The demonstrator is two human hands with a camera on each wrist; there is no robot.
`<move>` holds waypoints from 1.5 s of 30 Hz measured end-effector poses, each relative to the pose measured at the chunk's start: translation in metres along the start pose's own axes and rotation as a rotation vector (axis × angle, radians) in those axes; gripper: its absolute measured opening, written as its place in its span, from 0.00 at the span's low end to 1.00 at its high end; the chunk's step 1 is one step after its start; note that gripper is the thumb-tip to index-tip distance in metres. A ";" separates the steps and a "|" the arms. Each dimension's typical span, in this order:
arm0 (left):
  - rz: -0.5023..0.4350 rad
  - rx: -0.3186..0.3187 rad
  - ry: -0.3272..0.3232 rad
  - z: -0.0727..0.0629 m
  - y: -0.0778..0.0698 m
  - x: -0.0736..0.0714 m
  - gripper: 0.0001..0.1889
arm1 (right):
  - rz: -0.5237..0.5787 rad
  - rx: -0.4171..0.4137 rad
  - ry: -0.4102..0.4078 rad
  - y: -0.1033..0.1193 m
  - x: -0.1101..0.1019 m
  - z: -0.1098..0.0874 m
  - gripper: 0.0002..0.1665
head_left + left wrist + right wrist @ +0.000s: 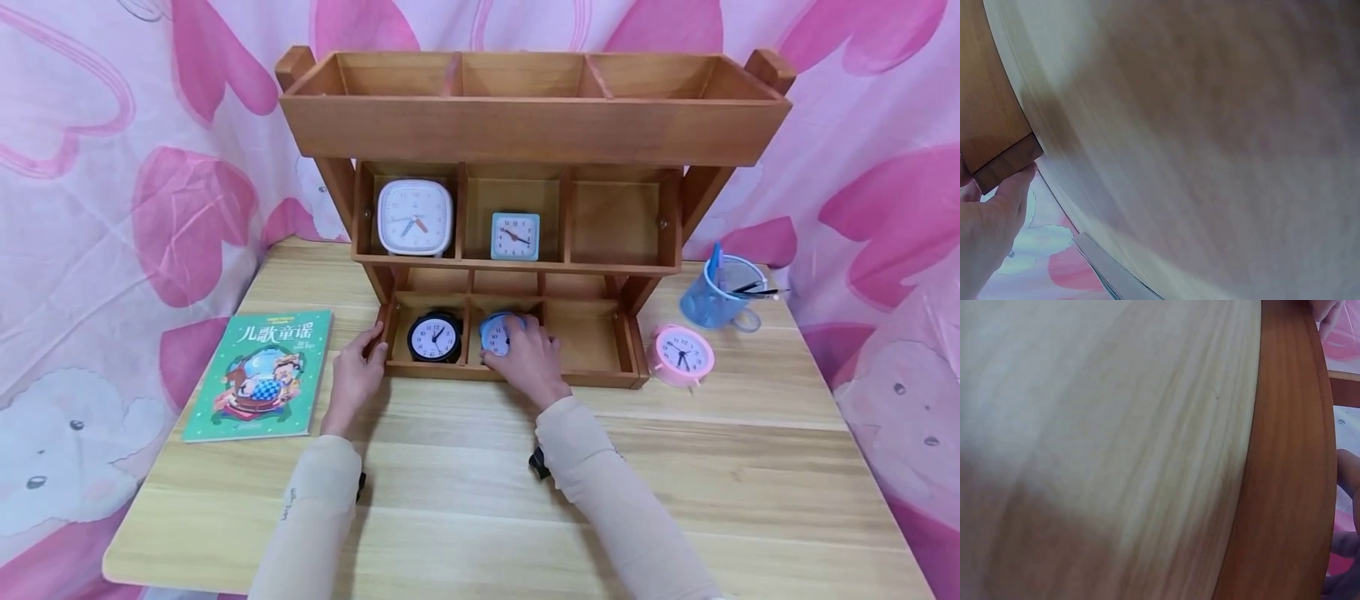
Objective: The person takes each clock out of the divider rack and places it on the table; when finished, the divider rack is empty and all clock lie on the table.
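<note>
A three-tier wooden shelf (536, 132) stands on the table. My right hand (531, 357) grips a round blue alarm clock (495, 335) in the bottom tier's middle compartment, and the hand covers the clock's right part. At the bottom tier's left end, my left hand (358, 379) holds the corner of the shelf. The left wrist view shows thumb and fingers (1013, 194) about that wooden corner. A round black alarm clock (435, 337) sits in the bottom left compartment. In the right wrist view only some right-hand fingers (1349, 475) show behind the front board.
On the middle tier are a white clock (415, 217) at left and a small square light-blue clock (515, 237) in the centre. A pink alarm clock (682, 356) and blue mesh pen holder (708, 298) stand right of the shelf. A green book (262, 375) lies left.
</note>
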State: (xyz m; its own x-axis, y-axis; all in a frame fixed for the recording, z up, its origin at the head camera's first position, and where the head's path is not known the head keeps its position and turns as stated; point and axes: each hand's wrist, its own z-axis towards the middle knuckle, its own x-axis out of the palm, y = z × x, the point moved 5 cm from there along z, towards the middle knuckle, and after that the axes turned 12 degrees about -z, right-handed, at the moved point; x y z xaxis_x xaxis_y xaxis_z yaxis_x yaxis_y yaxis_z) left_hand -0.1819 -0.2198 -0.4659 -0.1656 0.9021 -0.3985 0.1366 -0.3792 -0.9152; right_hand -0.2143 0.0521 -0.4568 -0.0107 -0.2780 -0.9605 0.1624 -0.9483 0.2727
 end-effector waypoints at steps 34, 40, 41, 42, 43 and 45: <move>-0.017 -0.057 0.006 -0.003 0.002 -0.005 0.24 | 0.140 0.340 -0.204 -0.222 -0.125 -0.086 0.41; -0.020 -0.064 -0.004 -0.003 0.004 -0.006 0.24 | 0.110 0.444 -0.127 -0.273 -0.119 -0.084 0.47; -0.020 -0.061 -0.007 -0.003 0.005 -0.006 0.24 | 0.108 0.449 -0.108 -0.279 -0.116 -0.083 0.48; -0.022 -0.061 -0.004 -0.004 0.005 -0.006 0.24 | 0.104 0.448 -0.097 -0.284 -0.113 -0.082 0.48; -0.023 -0.059 -0.004 -0.004 0.005 -0.006 0.24 | 0.101 0.444 -0.084 -0.289 -0.110 -0.081 0.49; -0.020 -0.050 -0.002 -0.003 0.005 -0.005 0.24 | 0.105 0.450 -0.041 -0.296 -0.102 -0.080 0.51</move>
State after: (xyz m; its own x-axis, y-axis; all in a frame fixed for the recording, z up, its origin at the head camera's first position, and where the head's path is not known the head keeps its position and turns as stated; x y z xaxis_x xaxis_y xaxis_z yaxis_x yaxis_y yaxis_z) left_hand -0.1770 -0.2255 -0.4683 -0.1710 0.9089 -0.3802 0.1818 -0.3502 -0.9189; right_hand -0.1822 0.3736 -0.4436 -0.0573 -0.3732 -0.9260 -0.2794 -0.8844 0.3737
